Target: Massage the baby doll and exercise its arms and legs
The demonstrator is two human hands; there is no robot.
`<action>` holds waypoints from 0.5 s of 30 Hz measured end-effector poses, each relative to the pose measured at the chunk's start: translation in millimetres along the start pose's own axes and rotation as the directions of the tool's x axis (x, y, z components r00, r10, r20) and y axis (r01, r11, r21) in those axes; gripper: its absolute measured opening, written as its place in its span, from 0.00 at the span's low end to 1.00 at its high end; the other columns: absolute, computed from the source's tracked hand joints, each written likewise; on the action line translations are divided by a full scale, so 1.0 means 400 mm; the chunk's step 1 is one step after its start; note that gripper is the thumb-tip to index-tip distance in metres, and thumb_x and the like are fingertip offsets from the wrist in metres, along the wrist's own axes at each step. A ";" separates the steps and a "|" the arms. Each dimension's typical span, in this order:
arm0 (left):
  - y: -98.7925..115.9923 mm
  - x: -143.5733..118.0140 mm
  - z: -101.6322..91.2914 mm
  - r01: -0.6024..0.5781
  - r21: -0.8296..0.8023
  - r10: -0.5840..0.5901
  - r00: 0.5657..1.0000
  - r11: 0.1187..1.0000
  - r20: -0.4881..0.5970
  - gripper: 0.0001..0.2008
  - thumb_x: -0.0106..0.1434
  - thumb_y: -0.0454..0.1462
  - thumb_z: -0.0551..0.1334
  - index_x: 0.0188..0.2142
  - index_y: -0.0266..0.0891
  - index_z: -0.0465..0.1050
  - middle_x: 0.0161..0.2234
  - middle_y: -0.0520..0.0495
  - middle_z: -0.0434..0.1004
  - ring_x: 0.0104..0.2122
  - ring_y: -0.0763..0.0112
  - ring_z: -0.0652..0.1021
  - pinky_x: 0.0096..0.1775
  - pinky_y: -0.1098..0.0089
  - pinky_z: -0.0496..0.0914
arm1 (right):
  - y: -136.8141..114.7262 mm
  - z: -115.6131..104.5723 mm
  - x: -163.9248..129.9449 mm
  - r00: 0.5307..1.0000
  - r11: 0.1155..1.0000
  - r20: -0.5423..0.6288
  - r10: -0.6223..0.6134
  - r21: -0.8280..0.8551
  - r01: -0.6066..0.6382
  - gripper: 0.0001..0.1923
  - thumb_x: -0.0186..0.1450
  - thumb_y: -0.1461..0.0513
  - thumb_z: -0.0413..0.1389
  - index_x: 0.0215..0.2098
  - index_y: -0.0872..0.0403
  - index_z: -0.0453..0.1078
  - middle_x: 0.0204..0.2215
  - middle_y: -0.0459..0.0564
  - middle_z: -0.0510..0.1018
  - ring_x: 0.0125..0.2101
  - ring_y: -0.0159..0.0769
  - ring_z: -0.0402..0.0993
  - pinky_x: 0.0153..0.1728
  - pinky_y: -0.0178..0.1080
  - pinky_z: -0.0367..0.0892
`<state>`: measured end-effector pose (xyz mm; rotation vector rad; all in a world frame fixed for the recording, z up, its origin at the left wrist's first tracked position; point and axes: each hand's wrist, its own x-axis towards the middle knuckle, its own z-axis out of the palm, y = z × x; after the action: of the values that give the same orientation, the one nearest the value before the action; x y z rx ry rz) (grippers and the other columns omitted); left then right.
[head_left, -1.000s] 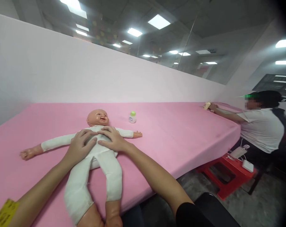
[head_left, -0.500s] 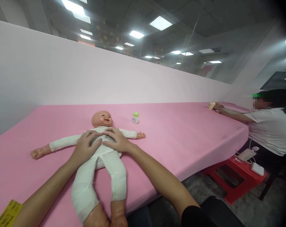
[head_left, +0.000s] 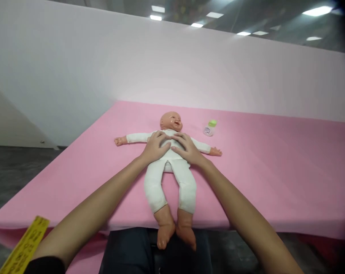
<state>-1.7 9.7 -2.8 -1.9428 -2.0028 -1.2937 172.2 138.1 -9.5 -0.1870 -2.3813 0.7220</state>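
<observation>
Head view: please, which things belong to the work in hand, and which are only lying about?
In use:
doll, on its back
left hand and right hand, both on its torso

Seemingly just lying about:
green-capped bottle, untouched, near the doll's head

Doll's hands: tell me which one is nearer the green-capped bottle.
The doll hand at picture right, just below the green-capped bottle; the other doll hand lies much farther off, at picture left.

My left hand (head_left: 156,147) and right hand (head_left: 189,150) cover part of the doll (head_left: 169,155) at its chest. The label on the bottle (head_left: 210,128) is too small to read; the blurred yellow strip (head_left: 26,245) runs off my view's lower edge.
</observation>
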 end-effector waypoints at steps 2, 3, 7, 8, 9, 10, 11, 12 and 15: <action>0.004 -0.003 0.003 0.010 -0.002 -0.010 1.000 1.000 0.007 0.12 0.67 0.40 0.61 0.48 0.43 0.77 0.47 0.45 0.74 0.52 0.58 0.73 0.59 0.54 0.66 | 0.000 -0.002 -0.005 1.000 1.000 0.018 0.021 0.003 -0.021 0.26 0.71 0.45 0.55 0.63 0.41 0.68 0.61 0.54 0.67 0.65 0.49 0.61 0.67 0.58 0.57; 0.006 -0.004 0.004 0.017 0.000 -0.017 1.000 1.000 0.014 0.12 0.67 0.40 0.61 0.48 0.43 0.77 0.47 0.45 0.74 0.53 0.58 0.73 0.59 0.54 0.66 | 0.001 -0.003 -0.007 0.999 1.000 0.018 0.027 -0.004 -0.027 0.26 0.71 0.44 0.55 0.63 0.41 0.68 0.61 0.54 0.67 0.64 0.50 0.61 0.67 0.59 0.57; 0.007 -0.004 0.013 0.033 0.016 -0.033 0.999 0.999 0.011 0.12 0.67 0.41 0.61 0.48 0.43 0.77 0.48 0.44 0.74 0.53 0.57 0.72 0.59 0.53 0.66 | 0.009 -0.005 -0.010 1.000 1.000 0.008 -0.001 -0.026 0.001 0.26 0.70 0.43 0.56 0.61 0.42 0.70 0.59 0.54 0.68 0.64 0.52 0.62 0.67 0.61 0.57; 0.005 -0.002 0.016 0.031 0.021 -0.032 0.999 0.999 0.010 0.12 0.67 0.41 0.61 0.47 0.43 0.77 0.48 0.45 0.74 0.53 0.57 0.72 0.59 0.53 0.66 | 0.013 -0.004 -0.010 1.000 1.000 0.003 -0.006 -0.026 0.006 0.26 0.70 0.43 0.56 0.61 0.42 0.71 0.59 0.54 0.68 0.63 0.52 0.62 0.66 0.61 0.57; 0.002 0.000 0.019 0.026 0.026 -0.027 1.000 0.999 0.013 0.12 0.67 0.41 0.61 0.47 0.43 0.77 0.48 0.45 0.74 0.53 0.57 0.72 0.59 0.53 0.66 | 0.017 -0.003 -0.010 1.000 1.000 -0.006 -0.011 -0.025 0.011 0.26 0.70 0.43 0.56 0.61 0.43 0.71 0.59 0.54 0.68 0.63 0.52 0.63 0.66 0.61 0.57; -0.002 0.002 0.023 0.018 0.030 -0.018 1.000 0.999 0.019 0.12 0.67 0.41 0.60 0.47 0.43 0.77 0.48 0.45 0.74 0.53 0.57 0.72 0.59 0.53 0.66 | 0.022 -0.002 -0.010 1.000 1.000 -0.014 -0.017 -0.026 0.017 0.26 0.69 0.42 0.56 0.60 0.43 0.71 0.58 0.54 0.69 0.62 0.52 0.63 0.66 0.61 0.57; -0.007 0.005 0.026 0.005 0.033 -0.006 1.000 0.999 0.022 0.12 0.67 0.41 0.60 0.47 0.43 0.77 0.48 0.45 0.73 0.53 0.57 0.72 0.59 0.53 0.66 | 0.026 -0.002 -0.010 0.999 0.999 -0.020 -0.024 -0.029 0.024 0.26 0.69 0.42 0.55 0.60 0.43 0.72 0.58 0.54 0.69 0.62 0.52 0.63 0.66 0.61 0.57; -0.010 0.007 0.029 -0.007 0.035 0.006 1.000 0.999 0.024 0.12 0.67 0.41 0.60 0.48 0.43 0.76 0.48 0.44 0.73 0.53 0.57 0.72 0.59 0.53 0.66 | 0.029 -0.002 -0.012 0.999 0.999 -0.024 -0.032 -0.034 0.032 0.26 0.69 0.41 0.55 0.59 0.42 0.72 0.58 0.53 0.69 0.62 0.52 0.64 0.66 0.62 0.57; -0.015 0.018 0.034 -0.012 0.041 0.010 0.999 0.999 0.042 0.09 0.67 0.40 0.62 0.46 0.45 0.76 0.48 0.45 0.72 0.53 0.59 0.72 0.60 0.53 0.66 | 0.032 -0.012 -0.016 0.999 0.997 -0.019 -0.047 -0.059 0.046 0.26 0.70 0.42 0.56 0.59 0.43 0.72 0.57 0.52 0.70 0.62 0.50 0.64 0.67 0.59 0.57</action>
<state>-1.7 24.2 -10.5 -1.9759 -2.0179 -1.2086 179.6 149.0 -16.6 -0.1624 -2.3814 0.6267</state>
